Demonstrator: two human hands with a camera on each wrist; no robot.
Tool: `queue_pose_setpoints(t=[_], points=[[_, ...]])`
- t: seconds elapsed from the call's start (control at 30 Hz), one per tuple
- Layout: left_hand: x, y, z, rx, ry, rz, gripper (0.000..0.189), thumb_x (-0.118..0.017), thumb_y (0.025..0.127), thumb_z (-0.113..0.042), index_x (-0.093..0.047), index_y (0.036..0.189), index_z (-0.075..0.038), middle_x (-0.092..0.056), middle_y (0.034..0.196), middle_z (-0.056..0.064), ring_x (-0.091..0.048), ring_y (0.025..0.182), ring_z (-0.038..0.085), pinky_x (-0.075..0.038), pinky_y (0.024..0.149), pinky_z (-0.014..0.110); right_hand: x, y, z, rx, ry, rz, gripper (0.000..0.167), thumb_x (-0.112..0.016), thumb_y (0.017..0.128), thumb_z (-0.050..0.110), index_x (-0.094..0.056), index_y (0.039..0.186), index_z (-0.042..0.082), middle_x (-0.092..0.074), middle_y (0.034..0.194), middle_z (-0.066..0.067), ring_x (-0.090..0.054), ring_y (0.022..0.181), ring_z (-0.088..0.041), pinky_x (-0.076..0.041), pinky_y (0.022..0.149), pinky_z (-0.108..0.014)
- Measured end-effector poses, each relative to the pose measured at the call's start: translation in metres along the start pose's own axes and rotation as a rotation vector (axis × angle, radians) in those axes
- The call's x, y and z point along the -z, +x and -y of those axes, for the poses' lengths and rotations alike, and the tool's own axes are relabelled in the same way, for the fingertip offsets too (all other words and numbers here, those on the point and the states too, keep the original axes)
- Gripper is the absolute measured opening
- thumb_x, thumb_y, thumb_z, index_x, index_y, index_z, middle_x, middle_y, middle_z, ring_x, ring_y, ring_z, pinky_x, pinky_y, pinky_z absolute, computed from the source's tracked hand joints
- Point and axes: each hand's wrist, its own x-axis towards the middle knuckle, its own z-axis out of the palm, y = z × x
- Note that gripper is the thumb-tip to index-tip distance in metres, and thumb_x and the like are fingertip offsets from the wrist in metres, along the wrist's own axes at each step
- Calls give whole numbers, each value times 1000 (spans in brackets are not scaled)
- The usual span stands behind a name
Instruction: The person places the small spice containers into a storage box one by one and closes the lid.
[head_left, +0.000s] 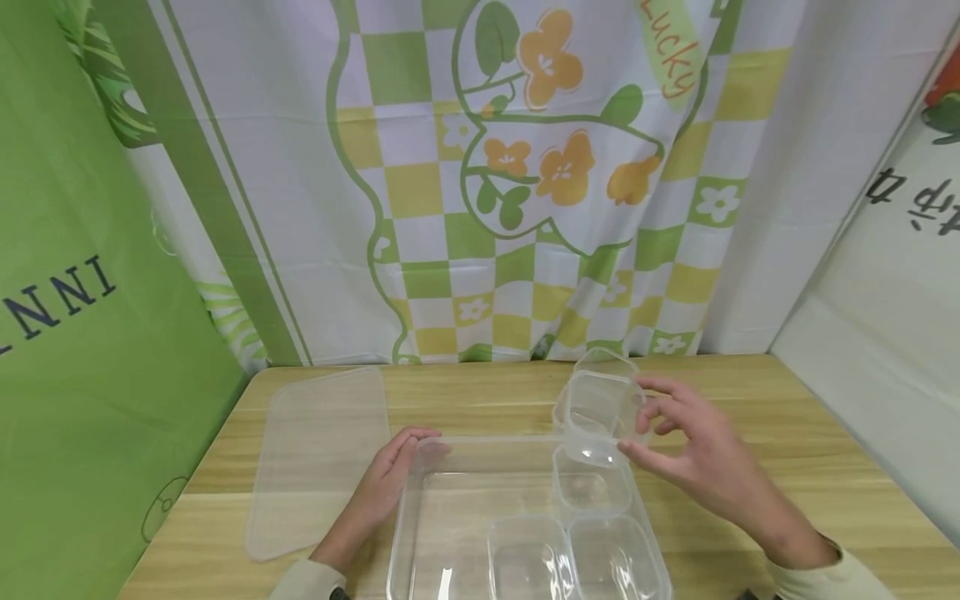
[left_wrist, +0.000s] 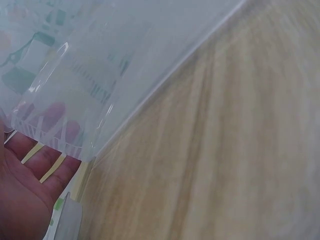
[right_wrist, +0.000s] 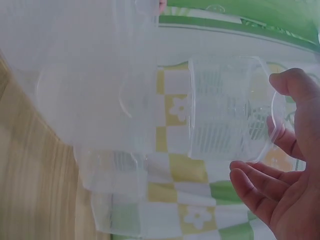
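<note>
My left hand (head_left: 390, 471) grips the far left corner of a large clear plastic box (head_left: 491, 439); in the left wrist view its fingers (left_wrist: 57, 172) show partly through the plastic. Above the box's far right corner, my right hand (head_left: 705, 450) pinches a small clear container (head_left: 596, 404) by its rim, tilted, between thumb and fingers. The right wrist view shows this small container (right_wrist: 225, 107) apart from the large box's wall (right_wrist: 95, 55). Inside the box, along its right side, sit small containers: one at the back (head_left: 592, 487), two nearer, left (head_left: 525, 554) and right (head_left: 615, 554).
A flat translucent lid (head_left: 322, 458) lies on the wooden table (head_left: 465, 400) at left. More small clear containers (head_left: 606, 360) stand behind the held one, partly hidden by it. A patterned curtain (head_left: 525, 208) hangs behind the table, with cloth at both sides.
</note>
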Motion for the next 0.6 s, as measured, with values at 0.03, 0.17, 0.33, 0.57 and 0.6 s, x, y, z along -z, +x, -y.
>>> queue_pose_setpoints(t=[0.03, 0.17, 0.33, 0.57, 0.6], points=[[0, 0, 0, -1, 0, 0, 35, -33, 115, -18, -63, 130, -10, -60, 140, 12, -48, 138, 33, -31, 115, 58, -1, 0, 1, 3, 0, 2, 41, -94, 73, 10, -58, 85, 25, -62, 136, -9, -64, 98, -18, -58, 71, -27], [0, 0, 0, -1, 2, -1, 35, -33, 115, -18, -63, 130, -11, -61, 139, 9, -48, 138, 33, -31, 115, 58, -4, 2, 8, 29, 7, 8, 41, -94, 73, 13, -58, 86, 27, -62, 136, -8, -66, 88, -13, -58, 70, -28], [0, -1, 0, 2, 4, -4, 34, -33, 115, -19, -63, 129, -11, -61, 139, 6, -48, 138, 33, -31, 115, 58, -11, 6, 15, 36, 39, 26, 40, -94, 75, 15, -58, 87, 27, -60, 138, -6, -66, 83, -9, -58, 70, -29], [0, 0, -1, 9, 9, -4, 35, -33, 115, -20, -63, 130, -12, -61, 140, 9, -50, 135, 32, -33, 114, 57, -21, 10, 26, 42, 92, 48, 37, -92, 76, 16, -59, 88, 26, -58, 142, -7, -65, 83, -9, -58, 72, -32], [0, 0, 0, 11, 11, -5, 35, -33, 115, -20, -63, 130, -13, -61, 140, 8, -50, 135, 31, -34, 113, 57, -22, 10, 28, 47, 100, 51, 37, -92, 76, 16, -59, 88, 26, -58, 142, -7, -65, 85, -10, -58, 72, -32]])
